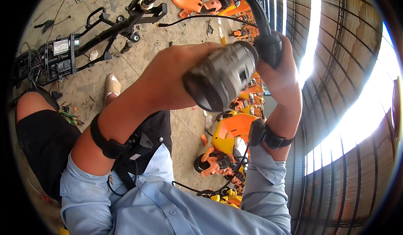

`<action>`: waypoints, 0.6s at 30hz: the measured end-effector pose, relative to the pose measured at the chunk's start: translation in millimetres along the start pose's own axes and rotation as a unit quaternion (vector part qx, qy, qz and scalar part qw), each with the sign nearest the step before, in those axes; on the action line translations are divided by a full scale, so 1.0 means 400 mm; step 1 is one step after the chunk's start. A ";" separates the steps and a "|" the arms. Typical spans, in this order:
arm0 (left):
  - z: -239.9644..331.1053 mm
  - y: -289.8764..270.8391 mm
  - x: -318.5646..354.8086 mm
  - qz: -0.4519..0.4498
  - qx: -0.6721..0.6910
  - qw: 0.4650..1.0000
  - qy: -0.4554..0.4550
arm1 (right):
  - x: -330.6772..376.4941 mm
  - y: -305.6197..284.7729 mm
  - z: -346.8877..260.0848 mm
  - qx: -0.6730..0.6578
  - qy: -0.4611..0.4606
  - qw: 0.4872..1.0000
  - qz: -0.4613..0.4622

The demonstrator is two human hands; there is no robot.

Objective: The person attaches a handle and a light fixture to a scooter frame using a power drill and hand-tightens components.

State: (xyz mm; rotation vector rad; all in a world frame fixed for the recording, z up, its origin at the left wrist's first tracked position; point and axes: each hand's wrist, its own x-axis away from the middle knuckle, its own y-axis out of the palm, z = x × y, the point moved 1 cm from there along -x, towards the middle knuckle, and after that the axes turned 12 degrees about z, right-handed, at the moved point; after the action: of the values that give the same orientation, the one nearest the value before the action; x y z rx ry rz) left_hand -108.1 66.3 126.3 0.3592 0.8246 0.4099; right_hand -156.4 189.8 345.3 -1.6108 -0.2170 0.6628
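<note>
My left hand is closed round a grey power tool, likely a cordless driver, blurred by motion; its handle is hidden behind the hand. The tool's narrower nose points up and right, close to the black rubber grip on a bent handlebar. Wrapped round that grip from the right is my right hand, its fingers partly hidden behind it. Whether the tool's tip touches anything cannot be seen. The handlebar joins a bare black scooter frame stretching to the left.
A black cable with a plug end hangs across the upper middle. Wiring and a metal box sit on the frame. Orange and yellow scooters stand in a row beyond my arms. Pliers and scraps lie on the concrete floor.
</note>
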 end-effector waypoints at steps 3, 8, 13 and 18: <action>0.029 -0.008 -0.013 -0.012 -0.013 1.000 -0.009 | 0.004 -0.004 0.010 -0.004 0.008 1.000 -0.001; 0.019 0.003 -0.002 0.010 0.046 0.998 -0.035 | 0.012 0.000 -0.007 0.010 0.005 1.000 0.012; 0.022 0.001 0.000 0.010 0.061 0.997 -0.047 | 0.007 0.001 -0.008 0.002 0.000 1.000 0.012; 0.018 0.002 -0.006 0.001 0.069 0.994 -0.089 | 0.006 0.007 0.012 -0.017 -0.040 0.999 0.014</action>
State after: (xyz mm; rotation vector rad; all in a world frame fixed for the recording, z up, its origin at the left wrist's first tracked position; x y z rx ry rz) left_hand -104.0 64.7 132.7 0.5175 0.6795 0.3174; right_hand -157.5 194.7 341.9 -1.6244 -0.2667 0.7497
